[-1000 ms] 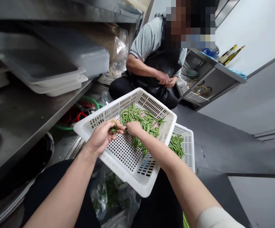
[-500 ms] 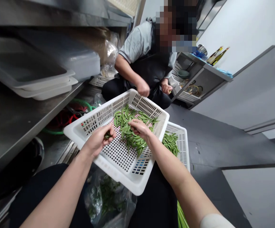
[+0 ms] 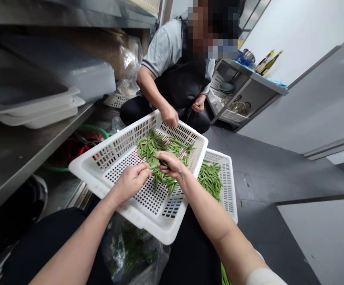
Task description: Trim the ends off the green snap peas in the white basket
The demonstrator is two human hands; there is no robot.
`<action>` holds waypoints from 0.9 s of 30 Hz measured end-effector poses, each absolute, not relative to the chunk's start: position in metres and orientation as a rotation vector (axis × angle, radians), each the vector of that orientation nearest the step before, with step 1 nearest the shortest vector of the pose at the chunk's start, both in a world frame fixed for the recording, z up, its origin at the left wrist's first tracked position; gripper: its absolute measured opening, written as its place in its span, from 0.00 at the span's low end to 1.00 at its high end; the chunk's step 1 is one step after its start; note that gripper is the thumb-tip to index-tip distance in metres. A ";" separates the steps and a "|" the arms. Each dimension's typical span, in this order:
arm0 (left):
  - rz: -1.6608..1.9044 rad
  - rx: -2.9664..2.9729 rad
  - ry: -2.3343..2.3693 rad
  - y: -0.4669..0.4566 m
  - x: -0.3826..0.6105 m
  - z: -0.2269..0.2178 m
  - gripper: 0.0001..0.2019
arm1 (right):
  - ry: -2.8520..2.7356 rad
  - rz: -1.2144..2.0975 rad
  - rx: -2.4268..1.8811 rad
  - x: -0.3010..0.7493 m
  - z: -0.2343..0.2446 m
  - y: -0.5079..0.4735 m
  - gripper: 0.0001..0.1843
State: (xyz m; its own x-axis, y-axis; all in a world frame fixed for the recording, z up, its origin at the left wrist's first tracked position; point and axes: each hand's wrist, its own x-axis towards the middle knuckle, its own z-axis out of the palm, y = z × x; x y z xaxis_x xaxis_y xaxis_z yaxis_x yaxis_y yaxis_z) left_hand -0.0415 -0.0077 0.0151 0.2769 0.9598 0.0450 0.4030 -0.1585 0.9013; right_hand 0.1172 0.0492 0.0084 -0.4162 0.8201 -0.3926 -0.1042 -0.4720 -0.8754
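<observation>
My left hand (image 3: 132, 181) is closed, its thumb and forefinger pinching the near end of a flat green pea pod (image 3: 153, 161). The pod's other end is in the closed fingers of my right hand (image 3: 171, 164), so it spans the gap between the two hands. Both hands are over a white slotted plastic basket (image 3: 157, 232), tilted across my knees. Inside it, a loose heap of pea pods (image 3: 146, 147) lies toward the far side, partly hidden by my right hand. Whatever my left palm encloses is hidden.
Opposite me crouches a co-worker (image 3: 172, 51), one fist at the basket's far rim. A second white basket (image 3: 233, 190) with pods (image 3: 210, 176) stands to the right. Below is a clear plastic bag (image 3: 136, 249) of greens. A metal shelf (image 3: 35, 166) with tubs borders the left.
My left hand has moved right and up to meet the pod at my right hand. Green bits seen in my left palm earlier are now hidden. The view has shifted slightly.
</observation>
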 end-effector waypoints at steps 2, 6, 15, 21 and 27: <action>0.856 1.807 1.295 -0.009 -0.041 0.014 0.13 | -1.080 1.867 -1.176 0.113 0.008 0.046 0.18; 0.837 1.929 1.295 -0.012 -0.038 0.013 0.12 | -1.185 1.811 -1.178 0.107 0.009 0.040 0.20; 1.024 1.401 1.266 -0.001 -0.057 0.016 0.11 | -1.234 2.027 -1.017 0.123 0.016 0.042 0.20; 0.841 1.479 1.056 -0.006 -0.051 0.020 0.11 | -1.273 2.060 -0.971 0.119 0.016 0.037 0.20; 1.187 0.972 1.106 0.004 -0.060 0.019 0.07 | -1.414 2.213 -0.929 0.132 0.018 0.039 0.18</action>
State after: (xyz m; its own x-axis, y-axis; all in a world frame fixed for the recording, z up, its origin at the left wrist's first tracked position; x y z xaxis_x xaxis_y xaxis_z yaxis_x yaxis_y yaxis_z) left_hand -0.0604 0.0042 0.0193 0.0324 0.9909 -0.1310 -0.1999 0.1348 0.9705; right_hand 0.1316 0.0389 0.0176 -0.7221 0.6046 -0.3363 0.0513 -0.4380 -0.8975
